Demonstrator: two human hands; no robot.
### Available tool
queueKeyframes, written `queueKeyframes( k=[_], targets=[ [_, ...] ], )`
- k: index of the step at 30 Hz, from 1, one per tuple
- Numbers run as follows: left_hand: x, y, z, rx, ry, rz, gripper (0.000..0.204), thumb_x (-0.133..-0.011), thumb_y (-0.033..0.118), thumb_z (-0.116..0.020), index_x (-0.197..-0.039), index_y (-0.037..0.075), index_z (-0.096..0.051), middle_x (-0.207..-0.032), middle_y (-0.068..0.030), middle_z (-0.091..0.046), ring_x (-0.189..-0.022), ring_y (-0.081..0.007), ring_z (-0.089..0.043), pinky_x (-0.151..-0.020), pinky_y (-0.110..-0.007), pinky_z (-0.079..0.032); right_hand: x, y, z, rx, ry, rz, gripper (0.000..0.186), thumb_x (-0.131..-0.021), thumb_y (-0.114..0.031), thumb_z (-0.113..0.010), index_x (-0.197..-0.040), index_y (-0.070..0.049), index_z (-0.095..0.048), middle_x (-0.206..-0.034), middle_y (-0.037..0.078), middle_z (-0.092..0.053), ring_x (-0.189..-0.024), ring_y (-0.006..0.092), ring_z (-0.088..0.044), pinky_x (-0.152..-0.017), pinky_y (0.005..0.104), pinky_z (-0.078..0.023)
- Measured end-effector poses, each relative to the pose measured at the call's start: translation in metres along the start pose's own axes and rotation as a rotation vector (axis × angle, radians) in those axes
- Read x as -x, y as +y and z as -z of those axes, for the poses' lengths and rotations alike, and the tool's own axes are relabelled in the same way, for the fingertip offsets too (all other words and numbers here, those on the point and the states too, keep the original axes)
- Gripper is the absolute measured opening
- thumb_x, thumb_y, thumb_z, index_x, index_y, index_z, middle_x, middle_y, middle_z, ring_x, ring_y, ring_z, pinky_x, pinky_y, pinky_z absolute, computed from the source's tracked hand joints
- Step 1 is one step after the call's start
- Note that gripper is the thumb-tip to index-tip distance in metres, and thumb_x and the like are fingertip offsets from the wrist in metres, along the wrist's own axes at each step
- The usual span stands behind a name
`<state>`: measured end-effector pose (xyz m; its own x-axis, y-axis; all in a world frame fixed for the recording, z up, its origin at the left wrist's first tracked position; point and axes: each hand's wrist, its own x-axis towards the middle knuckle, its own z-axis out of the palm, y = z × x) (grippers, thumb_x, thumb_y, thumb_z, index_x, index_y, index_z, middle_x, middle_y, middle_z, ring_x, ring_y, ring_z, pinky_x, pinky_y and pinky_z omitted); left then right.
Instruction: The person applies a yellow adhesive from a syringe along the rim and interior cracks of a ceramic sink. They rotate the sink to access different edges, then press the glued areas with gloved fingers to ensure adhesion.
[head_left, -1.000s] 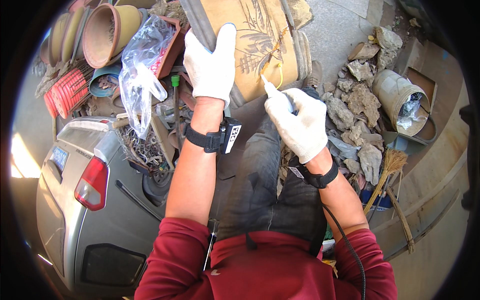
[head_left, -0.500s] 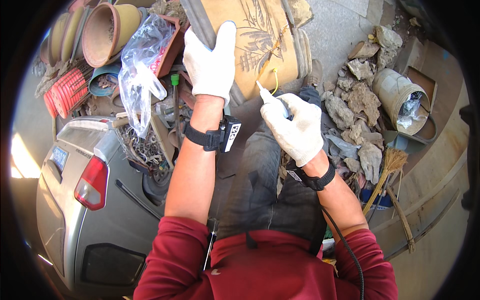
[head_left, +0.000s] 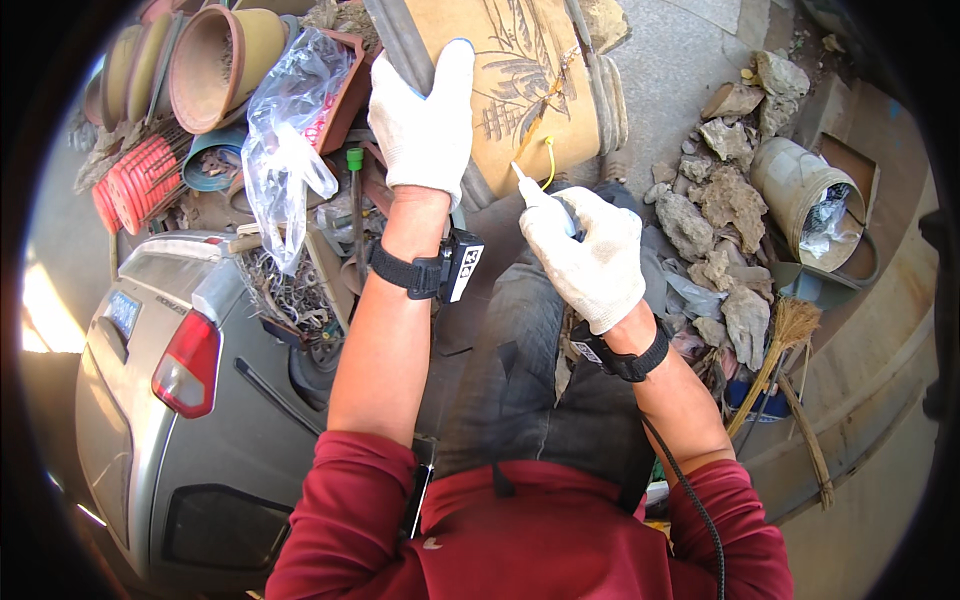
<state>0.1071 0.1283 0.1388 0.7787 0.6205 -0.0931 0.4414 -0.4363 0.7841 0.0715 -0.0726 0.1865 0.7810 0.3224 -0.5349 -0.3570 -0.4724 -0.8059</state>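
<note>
A tan flowerpot (head_left: 500, 55) with a dark rim and an etched plant design lies tilted at the top. My left hand (head_left: 425, 130), in a white glove, grips its rim, thumb on one side and the fingers partly hidden. A jagged crack (head_left: 545, 105) with a yellowish line along it crosses the pot's wall. My right hand (head_left: 590, 255), also gloved, is closed round a small glue bottle (head_left: 534, 190) with a white nozzle, whose tip is at the crack's lower end. From the bottle a yellow cap (head_left: 549, 143) hangs on a thin strap against the pot.
Stacked clay pots (head_left: 205, 70), a clear plastic bag (head_left: 285, 140) and a green-topped stick (head_left: 355, 200) lie on the left, above a parked car (head_left: 200, 400). Rough stones (head_left: 735, 205), a tipped bucket (head_left: 795, 190) and a straw broom (head_left: 785, 335) are on the right.
The view has shifted very slightly, so the background sits a little to the right. Both hands keep their holds, and the nozzle tip stays at about the same spot on the crack.
</note>
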Motion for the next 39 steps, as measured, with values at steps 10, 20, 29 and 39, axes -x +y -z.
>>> queueKeyframes(
  k=[10, 20, 29, 39],
  targets=[
    [-0.004, -0.004, -0.002, 0.022, -0.001, -0.026, 0.061, -0.091, 0.038, -0.081, -0.124, -0.009, -0.06, -0.113, -0.0264, -0.074, -0.104, -0.0372, -0.073, -0.093, -0.043, -0.056, 0.004, 0.0, -0.01, 0.002, 0.078, -0.001, 0.02, -0.09, -0.015, -0.077, -0.088, 0.004, -0.073, -0.063, 0.004, -0.061, -0.06, 0.0063, -0.054, -0.057, 0.0287, -0.048],
    [-0.008, -0.008, -0.002, -0.02, -0.023, -0.087, 0.056, -0.093, 0.033, -0.079, -0.12, -0.011, -0.058, -0.111, -0.0261, -0.073, -0.101, -0.0383, -0.072, -0.092, -0.045, -0.054, 0.019, 0.001, -0.043, -0.019, 0.266, -0.028, 0.019, -0.09, -0.015, -0.078, -0.089, 0.004, -0.074, -0.065, 0.005, -0.064, -0.062, 0.0069, -0.058, -0.058, 0.0286, -0.049],
    [-0.008, -0.003, -0.001, 0.077, -0.071, -0.112, 0.059, -0.095, 0.035, -0.077, -0.119, -0.014, -0.056, -0.11, -0.0278, -0.072, -0.1, -0.0377, -0.071, -0.091, -0.045, -0.054, 0.023, 0.002, -0.059, -0.126, 0.403, 0.072, 0.023, -0.09, -0.017, -0.076, -0.076, -0.001, -0.067, -0.06, 0.014, -0.06, -0.051, 0.0278, -0.062, -0.053, 0.0389, -0.049],
    [-0.005, 0.008, 0.0, 0.086, -0.124, -0.1, 0.052, -0.105, 0.031, -0.064, -0.132, -0.013, -0.057, -0.129, -0.03, -0.067, -0.12, -0.038, -0.064, -0.105, -0.044, -0.048, 0.028, -0.001, -0.067, -0.106, 0.396, 0.079, 0.025, -0.092, -0.018, -0.076, -0.077, 0.0, -0.068, -0.056, 0.012, -0.058, -0.046, 0.0241, -0.059, -0.049, 0.0367, -0.047]
  ],
)
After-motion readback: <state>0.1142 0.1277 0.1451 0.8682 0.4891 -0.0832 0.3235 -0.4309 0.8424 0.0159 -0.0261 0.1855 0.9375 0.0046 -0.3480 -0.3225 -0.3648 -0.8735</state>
